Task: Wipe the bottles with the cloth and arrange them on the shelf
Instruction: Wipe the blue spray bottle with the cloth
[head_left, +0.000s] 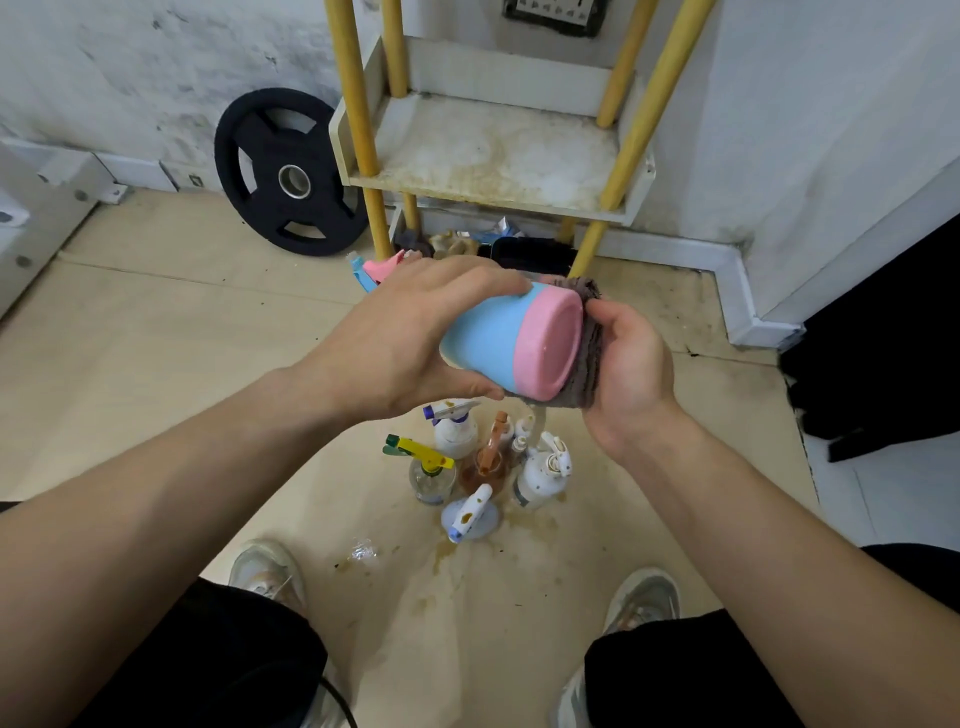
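Head view: your left grip (415, 338) is wrapped round the body of the blue bottle (483, 343), fingers over the top and thumb beneath. It holds the bottle on its side in the air, above the floor (156, 338) and in front of the shelf (493, 150). The bottle's pink base faces your right grip (631, 358), and its pink and blue trigger head pokes out beyond your left knuckles. Your right grip is curled round the folded grey cloth (589, 364) and presses it against that pink base.

The shelf stands against the wall ahead on yellow posts, its nearest tier stained. More spray bottles (483, 462) stand clustered on a stained patch of floor below your hands, ahead of your shoes (270, 571). A black weight plate (291, 171) leans on the wall just left of the shelf.
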